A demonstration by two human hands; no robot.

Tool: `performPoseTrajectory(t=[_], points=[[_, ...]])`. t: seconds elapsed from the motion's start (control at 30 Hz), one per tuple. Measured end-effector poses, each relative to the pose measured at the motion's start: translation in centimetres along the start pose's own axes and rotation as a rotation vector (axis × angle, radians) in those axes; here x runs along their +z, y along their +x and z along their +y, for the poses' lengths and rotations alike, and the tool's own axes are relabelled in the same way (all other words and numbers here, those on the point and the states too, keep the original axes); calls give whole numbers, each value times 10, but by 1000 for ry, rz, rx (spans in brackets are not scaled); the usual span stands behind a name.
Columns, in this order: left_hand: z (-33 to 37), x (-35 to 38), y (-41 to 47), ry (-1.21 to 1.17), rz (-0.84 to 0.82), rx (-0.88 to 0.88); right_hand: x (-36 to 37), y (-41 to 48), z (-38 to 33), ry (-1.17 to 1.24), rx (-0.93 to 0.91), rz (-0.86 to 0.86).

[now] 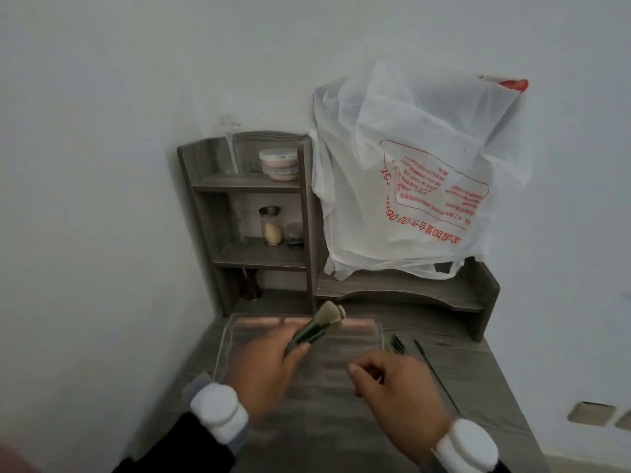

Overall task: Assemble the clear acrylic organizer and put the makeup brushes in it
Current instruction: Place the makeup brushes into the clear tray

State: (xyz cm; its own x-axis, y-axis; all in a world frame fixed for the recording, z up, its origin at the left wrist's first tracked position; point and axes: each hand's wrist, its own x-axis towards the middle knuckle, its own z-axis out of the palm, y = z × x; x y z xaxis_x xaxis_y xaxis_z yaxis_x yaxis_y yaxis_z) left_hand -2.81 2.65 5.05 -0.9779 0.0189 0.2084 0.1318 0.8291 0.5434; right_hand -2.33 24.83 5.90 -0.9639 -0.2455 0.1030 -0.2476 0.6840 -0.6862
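**Acrylic organizer and brush bundle: status**

Red print on the white plastic bag [409,165] runs upside down. The characters "全国加盟合作" and the digits "400-06" can be read; the smaller lines are too fine to read.

The clear acrylic organizer [358,337] lies flat on the grey wood-grain desk [461,370], in front of the shelf unit [307,216]. Its near part is covered by both hands, and its inner dividers are hard to make out.

The left hand [263,377] grips a bundle of green-handled makeup brushes [314,327], fingers curled round the handles, above the organizer. The long axis of the bundle runs diagonally, with the bristle heads pointing away and to the right. The handle ends are hidden in the hand, and the number of brushes cannot be told.

The right hand [399,390] hangs over the near right part of the organizer with fingers loosely curled. Motion blur prevents telling whether it pinches anything.

Thin dark brushes [397,344] lie on the desk just right of the organizer.
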Motion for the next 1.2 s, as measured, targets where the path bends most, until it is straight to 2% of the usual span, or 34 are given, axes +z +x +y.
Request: performPoseTrajectory(t=[0.07, 0.17, 0.3, 0.47, 0.73, 1.2], points=[[-28, -18, 18, 203, -14, 89, 2, 2, 6, 1, 17, 3], [-63, -22, 38, 328, -55, 168, 10, 3, 13, -19, 42, -57], [-90, -3, 44, 372, 45, 298, 21, 2, 20, -38, 34, -130], [-94, 7, 46, 384, 158, 414, 26, 4, 26, -44, -14, -131], [-99, 5, 43, 250, 91, 303, 28, 6, 25, -36, -21, -137], [-85, 27, 43, 108, 138, 345, 26, 5, 29, -8, -26, -127]])
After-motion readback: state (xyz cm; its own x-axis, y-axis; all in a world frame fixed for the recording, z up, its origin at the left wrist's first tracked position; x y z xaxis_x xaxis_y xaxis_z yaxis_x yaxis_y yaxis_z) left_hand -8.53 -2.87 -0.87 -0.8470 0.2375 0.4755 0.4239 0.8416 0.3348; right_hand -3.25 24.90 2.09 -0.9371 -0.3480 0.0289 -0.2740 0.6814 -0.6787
